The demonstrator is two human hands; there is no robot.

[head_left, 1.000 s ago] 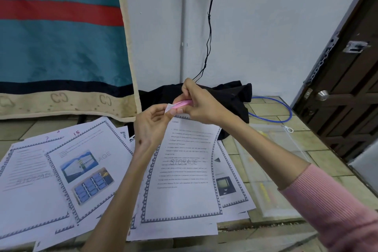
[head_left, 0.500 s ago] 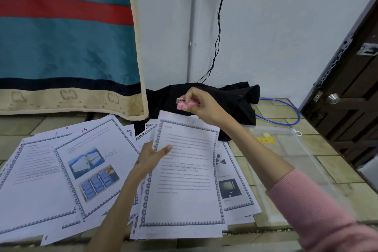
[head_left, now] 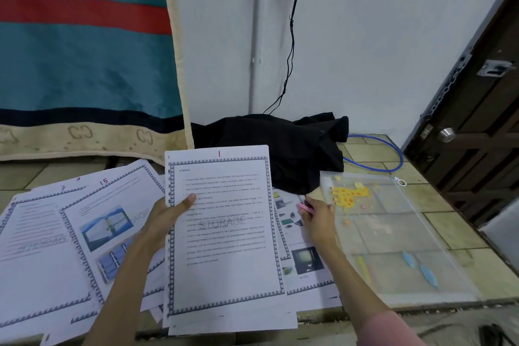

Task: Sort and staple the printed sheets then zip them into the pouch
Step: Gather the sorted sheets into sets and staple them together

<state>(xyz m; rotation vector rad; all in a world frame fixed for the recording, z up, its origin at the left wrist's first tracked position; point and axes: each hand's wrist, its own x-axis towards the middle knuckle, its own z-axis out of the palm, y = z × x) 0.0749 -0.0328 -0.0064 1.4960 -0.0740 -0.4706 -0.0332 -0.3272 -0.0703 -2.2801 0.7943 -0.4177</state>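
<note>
My left hand grips the left edge of a stack of printed sheets, thumb on top; its front page is marked 1 in red and reads STORAGE. My right hand holds a small pink stapler low over the sheets to the right of the stack, at the left edge of the clear zip pouch. That pouch has a yellow giraffe print and lies flat on the tiled top. Loose bordered sheets, numbered 7 and 15, are spread out on the left.
A black garment is heaped against the wall behind the sheets. A blue cable loop lies at the back right. A teal blanket hangs on the left, a dark door stands on the right. The table's front edge runs just below the papers.
My right hand has come down from the stack's top edge with the pink stapler to beside the pouch. My left hand has moved to the stack's left edge and gripped it.
</note>
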